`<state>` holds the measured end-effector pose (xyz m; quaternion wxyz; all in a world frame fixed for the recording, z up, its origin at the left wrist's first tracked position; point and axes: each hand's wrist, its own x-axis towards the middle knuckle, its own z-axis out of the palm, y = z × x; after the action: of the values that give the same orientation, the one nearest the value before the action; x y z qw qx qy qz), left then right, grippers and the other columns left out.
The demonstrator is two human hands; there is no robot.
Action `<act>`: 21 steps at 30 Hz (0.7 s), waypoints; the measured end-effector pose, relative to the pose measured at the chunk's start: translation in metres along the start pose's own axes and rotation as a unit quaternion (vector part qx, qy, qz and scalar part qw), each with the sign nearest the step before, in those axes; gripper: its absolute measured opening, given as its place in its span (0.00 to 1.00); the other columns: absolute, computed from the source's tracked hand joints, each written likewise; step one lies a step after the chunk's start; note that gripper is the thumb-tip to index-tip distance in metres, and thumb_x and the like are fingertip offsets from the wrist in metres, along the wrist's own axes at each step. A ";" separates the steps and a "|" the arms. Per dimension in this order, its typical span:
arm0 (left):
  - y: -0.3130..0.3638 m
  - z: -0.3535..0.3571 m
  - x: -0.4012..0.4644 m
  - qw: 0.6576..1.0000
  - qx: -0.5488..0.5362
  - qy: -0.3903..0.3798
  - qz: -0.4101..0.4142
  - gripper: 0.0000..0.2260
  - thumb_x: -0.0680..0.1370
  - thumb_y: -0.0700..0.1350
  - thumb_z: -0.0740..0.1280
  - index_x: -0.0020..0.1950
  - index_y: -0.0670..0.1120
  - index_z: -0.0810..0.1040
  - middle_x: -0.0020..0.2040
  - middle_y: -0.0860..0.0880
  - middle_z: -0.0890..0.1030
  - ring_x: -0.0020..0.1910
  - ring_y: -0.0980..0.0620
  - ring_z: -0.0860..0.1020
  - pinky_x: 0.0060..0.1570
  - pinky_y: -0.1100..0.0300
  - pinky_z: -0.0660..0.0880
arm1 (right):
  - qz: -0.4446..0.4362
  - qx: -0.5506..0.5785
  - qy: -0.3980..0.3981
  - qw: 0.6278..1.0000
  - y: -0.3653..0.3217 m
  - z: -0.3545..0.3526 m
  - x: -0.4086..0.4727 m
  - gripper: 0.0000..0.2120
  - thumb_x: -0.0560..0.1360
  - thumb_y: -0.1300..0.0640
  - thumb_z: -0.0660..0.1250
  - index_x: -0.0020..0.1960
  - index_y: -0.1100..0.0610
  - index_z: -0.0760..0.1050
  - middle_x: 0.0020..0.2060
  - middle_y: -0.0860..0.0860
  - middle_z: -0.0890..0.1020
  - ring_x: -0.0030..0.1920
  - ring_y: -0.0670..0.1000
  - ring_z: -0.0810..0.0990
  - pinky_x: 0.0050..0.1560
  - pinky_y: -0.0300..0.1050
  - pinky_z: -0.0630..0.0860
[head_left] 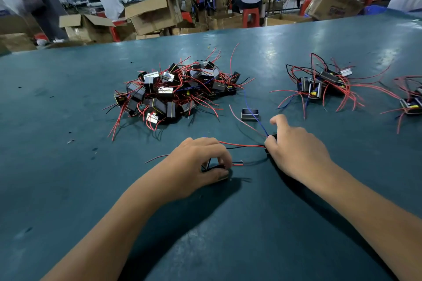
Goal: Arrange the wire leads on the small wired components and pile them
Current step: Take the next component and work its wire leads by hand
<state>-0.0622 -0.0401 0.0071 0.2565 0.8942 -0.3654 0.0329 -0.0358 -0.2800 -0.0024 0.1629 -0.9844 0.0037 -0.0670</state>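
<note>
My left hand [201, 164] pinches the ends of red and black wire leads [242, 145] just above the green table. My right hand [294, 150] grips a small black wired component [271, 137], mostly hidden under the fingers, with the leads stretched between both hands. Blue and pink leads rise from that component toward a small open rectangular case [250, 114] lying alone on the table. A big pile of black components with red leads [175, 91] sits beyond my left hand.
A smaller cluster of wired components [319, 85] lies at the right, another [411, 102] at the right edge. The green table [68, 121] ends at the far edge [205, 32]. Beyond it stand cardboard boxes [150, 13], red stools and several people at benches.
</note>
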 end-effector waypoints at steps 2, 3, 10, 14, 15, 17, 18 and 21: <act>0.000 0.000 0.000 1.000 0.002 -0.006 0.000 0.03 0.79 0.47 0.72 0.50 0.54 0.79 0.46 0.61 0.76 0.46 0.55 0.74 0.48 0.51 0.73 | 0.006 -0.009 -0.010 1.000 -0.002 -0.002 -0.002 0.17 0.80 0.50 0.53 0.68 0.53 0.63 0.45 0.56 0.79 0.45 0.61 0.76 0.41 0.51 0.69; -0.001 0.000 0.000 1.000 0.002 -0.008 -0.001 0.03 0.79 0.47 0.72 0.50 0.55 0.79 0.46 0.62 0.75 0.46 0.55 0.74 0.48 0.51 0.73 | 0.007 -0.005 -0.005 1.000 -0.001 -0.005 -0.001 0.17 0.81 0.49 0.53 0.68 0.53 0.64 0.48 0.57 0.80 0.47 0.61 0.77 0.43 0.51 0.70; 0.003 -0.002 -0.003 0.999 0.028 -0.003 -0.036 0.09 0.80 0.43 0.69 0.48 0.55 0.72 0.46 0.67 0.74 0.43 0.55 0.73 0.57 0.57 0.67 | -0.331 0.039 -0.073 0.940 0.023 -0.043 0.011 0.18 0.79 0.64 0.62 0.64 0.47 0.75 0.53 0.44 0.77 0.56 0.47 0.71 0.61 0.46 0.69; 0.004 -0.003 -0.004 0.999 0.034 -0.009 -0.041 0.07 0.80 0.43 0.69 0.50 0.54 0.73 0.46 0.65 0.75 0.44 0.56 0.74 0.56 0.57 0.68 | -0.332 0.009 -0.145 0.932 0.032 -0.036 0.017 0.16 0.79 0.56 0.67 0.64 0.44 0.75 0.53 0.44 0.74 0.56 0.44 0.70 0.61 0.40 0.66; 0.003 -0.003 -0.003 0.999 0.035 -0.009 -0.041 0.07 0.80 0.43 0.69 0.50 0.55 0.74 0.46 0.65 0.75 0.44 0.56 0.74 0.56 0.58 0.67 | -0.322 0.013 -0.144 0.936 0.033 -0.035 0.017 0.15 0.78 0.56 0.68 0.64 0.45 0.75 0.52 0.44 0.74 0.54 0.44 0.71 0.59 0.40 0.67; 0.004 -0.003 -0.003 0.998 0.036 -0.008 -0.041 0.07 0.80 0.43 0.69 0.51 0.55 0.74 0.45 0.65 0.75 0.43 0.57 0.74 0.56 0.58 0.68 | -0.303 0.005 -0.126 0.945 0.033 -0.034 0.018 0.13 0.78 0.55 0.69 0.62 0.46 0.76 0.48 0.44 0.73 0.47 0.44 0.72 0.54 0.40 0.69; 0.004 -0.003 -0.003 0.998 0.036 -0.006 -0.041 0.07 0.80 0.43 0.69 0.51 0.55 0.75 0.45 0.65 0.75 0.43 0.57 0.74 0.56 0.57 0.68 | -0.295 -0.007 -0.113 0.949 0.031 -0.032 0.018 0.12 0.78 0.54 0.69 0.61 0.48 0.77 0.46 0.44 0.73 0.44 0.43 0.71 0.52 0.40 0.70; 0.006 -0.003 -0.002 0.998 0.039 0.002 -0.044 0.06 0.79 0.42 0.69 0.52 0.54 0.76 0.45 0.64 0.76 0.43 0.56 0.75 0.56 0.57 0.68 | -0.287 -0.030 -0.087 0.953 0.023 -0.027 0.015 0.10 0.77 0.49 0.69 0.57 0.49 0.78 0.41 0.42 0.72 0.41 0.44 0.70 0.49 0.43 0.72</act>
<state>-0.0674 -0.0403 0.0116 0.2236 0.9186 -0.3237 0.0370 -0.0244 -0.3111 0.0172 0.1073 -0.9502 -0.2915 -0.0250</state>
